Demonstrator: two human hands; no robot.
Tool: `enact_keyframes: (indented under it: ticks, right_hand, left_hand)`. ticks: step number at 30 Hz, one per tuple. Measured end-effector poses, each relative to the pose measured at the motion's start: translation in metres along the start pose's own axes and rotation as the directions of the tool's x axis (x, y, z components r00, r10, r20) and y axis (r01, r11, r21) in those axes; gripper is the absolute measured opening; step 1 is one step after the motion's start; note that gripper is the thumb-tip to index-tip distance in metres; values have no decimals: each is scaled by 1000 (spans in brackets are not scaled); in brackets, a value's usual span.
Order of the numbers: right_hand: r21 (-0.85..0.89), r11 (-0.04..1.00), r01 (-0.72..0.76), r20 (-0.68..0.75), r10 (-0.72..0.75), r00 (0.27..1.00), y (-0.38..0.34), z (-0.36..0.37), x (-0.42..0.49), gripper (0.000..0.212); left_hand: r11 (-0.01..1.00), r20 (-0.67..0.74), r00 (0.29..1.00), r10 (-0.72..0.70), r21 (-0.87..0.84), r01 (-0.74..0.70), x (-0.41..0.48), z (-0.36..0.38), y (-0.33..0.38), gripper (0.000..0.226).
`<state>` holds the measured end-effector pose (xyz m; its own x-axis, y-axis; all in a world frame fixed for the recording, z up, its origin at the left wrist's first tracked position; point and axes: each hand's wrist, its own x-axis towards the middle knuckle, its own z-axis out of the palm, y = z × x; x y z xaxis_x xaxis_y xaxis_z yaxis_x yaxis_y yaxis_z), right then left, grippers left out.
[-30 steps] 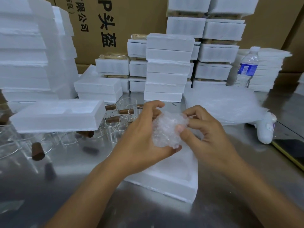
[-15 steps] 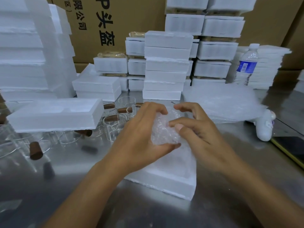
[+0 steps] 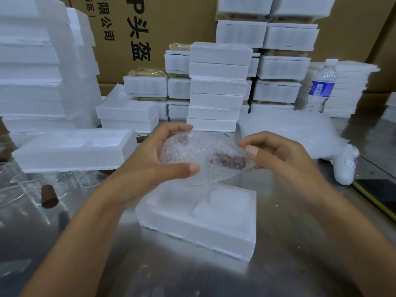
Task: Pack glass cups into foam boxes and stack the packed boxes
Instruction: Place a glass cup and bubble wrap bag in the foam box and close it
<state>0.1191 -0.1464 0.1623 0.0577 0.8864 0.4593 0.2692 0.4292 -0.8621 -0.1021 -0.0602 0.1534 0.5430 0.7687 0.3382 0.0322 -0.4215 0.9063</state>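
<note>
Over the last second I had turned the wrapped cup [image 3: 205, 155] sideways just above the open foam box [image 3: 192, 232], my left hand [image 3: 150, 161] gripping it and my right hand [image 3: 278, 159] pinching its wrap's end, so I judged it ready to go into that box.

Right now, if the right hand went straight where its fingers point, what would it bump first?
The bubble-wrapped bundle held by the left hand. The right hand points its fingers leftward straight at it, so near they may be touching it.
</note>
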Motion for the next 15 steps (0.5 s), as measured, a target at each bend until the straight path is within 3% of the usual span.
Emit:
enact_keyframes:
  ticks: [6, 15]
  right_hand:
    - [69, 988, -139, 244, 119, 962, 13, 9, -1, 11]
    - [-141, 977, -160, 322, 198, 926, 18, 12, -5, 17]
  left_hand:
    - [996, 138, 987, -85, 17, 83, -3, -11, 1, 56]
    - [966, 298, 925, -236, 175, 190, -4, -15, -5, 43]
